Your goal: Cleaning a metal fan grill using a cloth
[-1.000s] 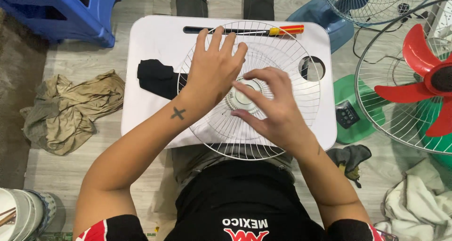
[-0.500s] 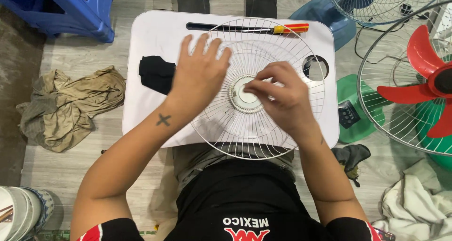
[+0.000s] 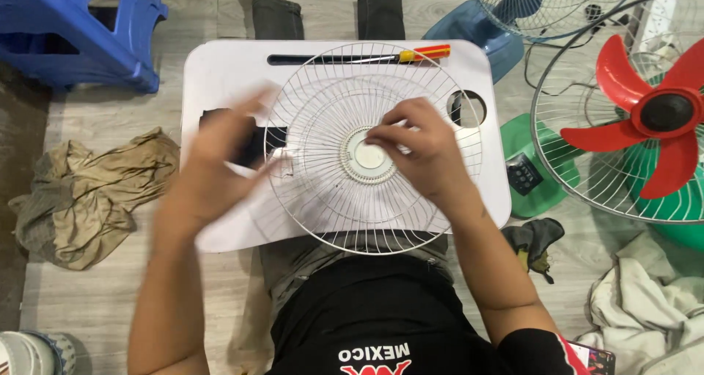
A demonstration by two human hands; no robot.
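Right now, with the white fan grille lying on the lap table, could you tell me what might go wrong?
The fan grille overhangs the lap table at its near edge, so it might tip toward the lap. Only the right hand rests on it, at the hub; the left hand is blurred beside the rim. The screwdriver lies partly under the grille's far rim and could roll.

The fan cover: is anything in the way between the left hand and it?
Nothing visible. The left hand is blurred, just off the left edge of the white wire fan cover, above the white tray table. The right hand already has fingertips at the cover's round middle cap.
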